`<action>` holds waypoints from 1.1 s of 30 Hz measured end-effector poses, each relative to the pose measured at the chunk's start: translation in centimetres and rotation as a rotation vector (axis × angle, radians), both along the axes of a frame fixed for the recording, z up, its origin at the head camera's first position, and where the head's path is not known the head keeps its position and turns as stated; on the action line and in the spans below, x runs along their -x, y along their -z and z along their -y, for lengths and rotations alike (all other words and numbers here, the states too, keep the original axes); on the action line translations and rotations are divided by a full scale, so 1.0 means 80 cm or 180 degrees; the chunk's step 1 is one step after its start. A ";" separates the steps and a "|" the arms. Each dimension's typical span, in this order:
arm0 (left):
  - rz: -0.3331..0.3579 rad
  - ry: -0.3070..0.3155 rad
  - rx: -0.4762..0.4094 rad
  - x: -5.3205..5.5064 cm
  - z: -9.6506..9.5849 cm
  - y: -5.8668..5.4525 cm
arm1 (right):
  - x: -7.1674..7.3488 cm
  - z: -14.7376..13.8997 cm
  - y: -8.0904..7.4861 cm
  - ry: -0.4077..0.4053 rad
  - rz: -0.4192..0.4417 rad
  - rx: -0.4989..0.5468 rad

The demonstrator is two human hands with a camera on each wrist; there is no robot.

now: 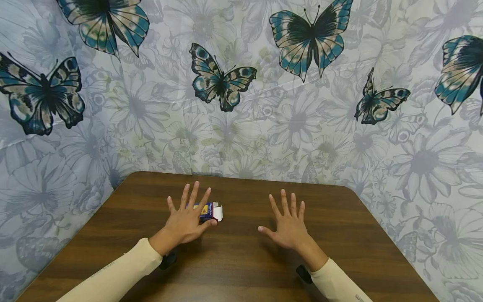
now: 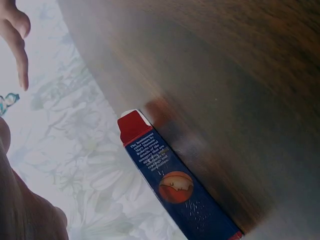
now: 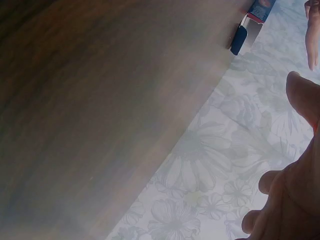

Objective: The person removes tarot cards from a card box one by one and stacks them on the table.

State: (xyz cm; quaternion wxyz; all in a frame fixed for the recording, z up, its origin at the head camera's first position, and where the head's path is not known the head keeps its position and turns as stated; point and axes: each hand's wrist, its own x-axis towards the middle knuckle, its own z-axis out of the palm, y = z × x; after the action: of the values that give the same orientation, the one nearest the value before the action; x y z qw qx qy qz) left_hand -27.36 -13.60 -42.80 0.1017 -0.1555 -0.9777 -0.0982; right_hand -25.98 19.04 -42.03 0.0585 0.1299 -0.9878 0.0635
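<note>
A small blue box (image 1: 209, 212) with a yellow panel and white end flaps lies on the table, partly hidden behind my left hand (image 1: 185, 224). That hand is held over the table with its fingers spread, holding nothing. In the left wrist view the blue box (image 2: 172, 182) shows printed text, a round orange picture and a red flap standing out at one end. To the right, my right hand (image 1: 289, 228) is also spread and holds nothing. The box (image 3: 261, 10) appears at the top of the right wrist view, its end flaps open.
The brown wooden table (image 1: 241, 268) has rounded far corners. Behind it hangs a pale floral cloth (image 1: 234, 138) printed with large teal butterflies. A dark wrist device (image 1: 168, 261) sits under the left wrist, another (image 1: 303, 274) under the right.
</note>
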 end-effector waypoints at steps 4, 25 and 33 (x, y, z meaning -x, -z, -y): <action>0.0023 0.0042 0.0017 0.004 -0.001 0.004 | -0.001 0.001 0.001 0.0003 0.0111 -0.0014; 0.0705 0.0644 -0.0649 0.103 0.061 0.000 | 0.008 -0.003 -0.007 -0.0219 0.1112 -0.0064; 0.0679 0.0572 -0.1115 0.109 0.064 -0.042 | 0.018 -0.001 -0.007 -0.0247 0.1348 -0.0126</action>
State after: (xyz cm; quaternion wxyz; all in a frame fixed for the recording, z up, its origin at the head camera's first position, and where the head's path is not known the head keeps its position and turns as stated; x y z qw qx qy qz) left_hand -36.08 -18.74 -39.45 0.0140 -0.2106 -0.9331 -0.2911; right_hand -27.45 19.15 -41.45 -0.1554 0.1528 -0.9733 0.0722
